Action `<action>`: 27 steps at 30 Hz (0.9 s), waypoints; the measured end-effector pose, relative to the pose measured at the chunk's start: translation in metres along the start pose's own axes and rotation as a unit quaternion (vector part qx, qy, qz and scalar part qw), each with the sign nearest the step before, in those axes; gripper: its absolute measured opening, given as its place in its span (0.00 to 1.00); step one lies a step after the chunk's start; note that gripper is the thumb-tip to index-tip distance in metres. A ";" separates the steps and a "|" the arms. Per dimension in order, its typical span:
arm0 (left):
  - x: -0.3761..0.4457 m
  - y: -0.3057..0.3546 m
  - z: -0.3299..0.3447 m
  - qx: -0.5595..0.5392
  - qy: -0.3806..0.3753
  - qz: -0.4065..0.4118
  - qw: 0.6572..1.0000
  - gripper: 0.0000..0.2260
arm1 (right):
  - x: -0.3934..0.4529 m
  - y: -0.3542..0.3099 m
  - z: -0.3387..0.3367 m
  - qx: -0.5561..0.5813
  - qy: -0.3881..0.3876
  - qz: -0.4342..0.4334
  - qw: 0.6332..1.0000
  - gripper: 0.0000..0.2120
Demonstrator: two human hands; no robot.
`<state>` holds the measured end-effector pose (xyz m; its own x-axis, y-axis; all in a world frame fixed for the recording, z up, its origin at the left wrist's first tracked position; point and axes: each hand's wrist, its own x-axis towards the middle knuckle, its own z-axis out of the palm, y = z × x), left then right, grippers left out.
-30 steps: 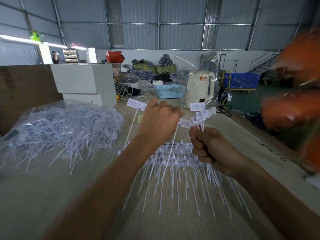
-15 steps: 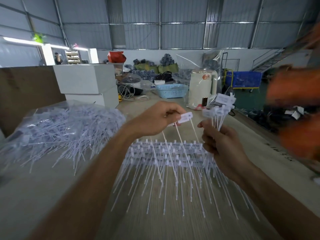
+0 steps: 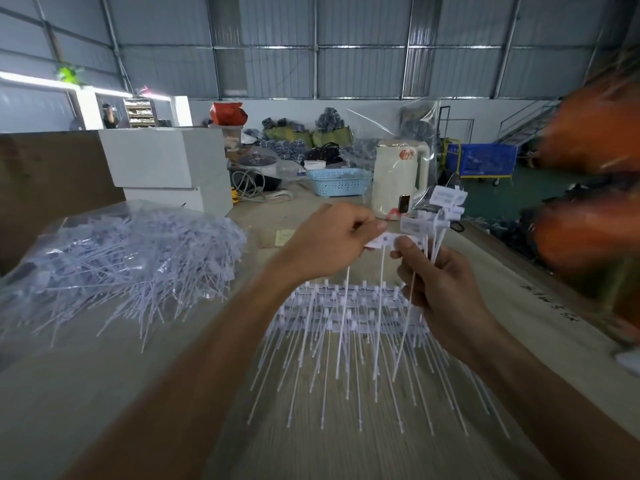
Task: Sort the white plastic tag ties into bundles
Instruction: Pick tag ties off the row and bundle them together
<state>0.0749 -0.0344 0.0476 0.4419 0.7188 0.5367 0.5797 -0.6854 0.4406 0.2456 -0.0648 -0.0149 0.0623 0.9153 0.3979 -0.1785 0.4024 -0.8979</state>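
left hand point(image 3: 329, 242) brought tie point(image 3: 386, 241) to right hand point(image 3: 436, 282)

Bagged ties point(image 3: 121, 258) left on table point(image 3: 86, 393), spread ties point(image 3: 346, 341) right, boxes point(image 3: 166, 168) behind.

corrugated metal walls point(image 3: 360, 64), green floor point(image 3: 540, 192), strip light point(image 3: 38, 79)

The scene is evenly and rather dimly lit; a bright strip light point(image 3: 41, 79) is blown out at upper left. Shadows are soft and faint. Straight wall lines are bent by wide-angle distortion. Orange shapes point(image 3: 595, 174) at the right edge are heavily blurred.
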 end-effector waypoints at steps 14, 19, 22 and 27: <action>-0.002 -0.006 0.002 -0.238 -0.125 -0.164 0.949 0.20 | 0.000 -0.004 -0.009 -0.321 -0.054 -0.289 0.900 0.20; -0.003 -0.007 0.002 -0.259 -0.140 -0.147 0.944 0.19 | 0.004 -0.001 -0.017 -0.308 -0.049 -0.248 0.917 0.10; -0.003 -0.005 -0.004 -0.152 -0.103 -0.081 0.980 0.19 | 0.004 0.007 -0.011 -0.269 -0.053 -0.167 0.947 0.13; -0.003 0.007 -0.002 0.133 -0.043 0.029 0.990 0.15 | 0.004 0.012 -0.005 -0.241 -0.059 -0.078 0.966 0.19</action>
<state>0.0766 -0.0417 0.0505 0.5299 0.6945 0.4866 0.7060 -0.6792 0.2005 0.2487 -0.0567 -0.0250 -0.0656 0.8463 0.5287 0.3036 0.5216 -0.7973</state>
